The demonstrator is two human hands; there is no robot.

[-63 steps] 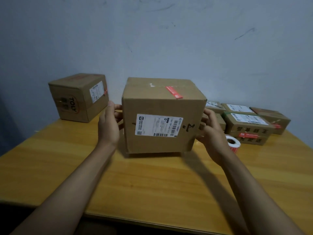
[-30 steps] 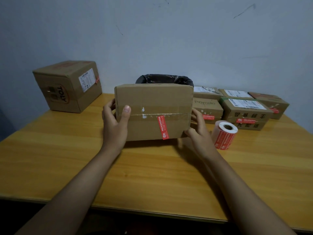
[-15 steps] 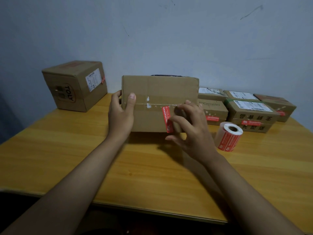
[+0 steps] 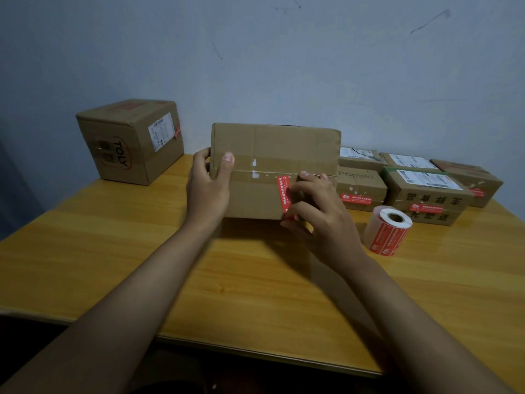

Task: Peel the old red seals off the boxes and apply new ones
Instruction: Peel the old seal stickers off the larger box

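Note:
A brown cardboard box (image 4: 264,149) stands on the wooden table (image 4: 113,251), its taped seam facing me. A red seal (image 4: 284,191) runs down across that seam. My left hand (image 4: 208,189) grips the box's left edge, thumb on the front face. My right hand (image 4: 321,214) lies over the lower right of the front face, and its thumb and fingers pinch the seal's lower end, which has lifted off the cardboard. A roll of new red seals (image 4: 387,230) stands on the table just right of my right hand.
A larger box marked TOLY (image 4: 130,140) with a red seal on its edge sits at the back left. Several smaller boxes (image 4: 426,191) with red seals are packed together at the back right. A blue wall rises close behind the table.
The box was tipped over, so its sealed seam faces me. My right hand left the box's right side and came onto the front, then took the seal's lower end.

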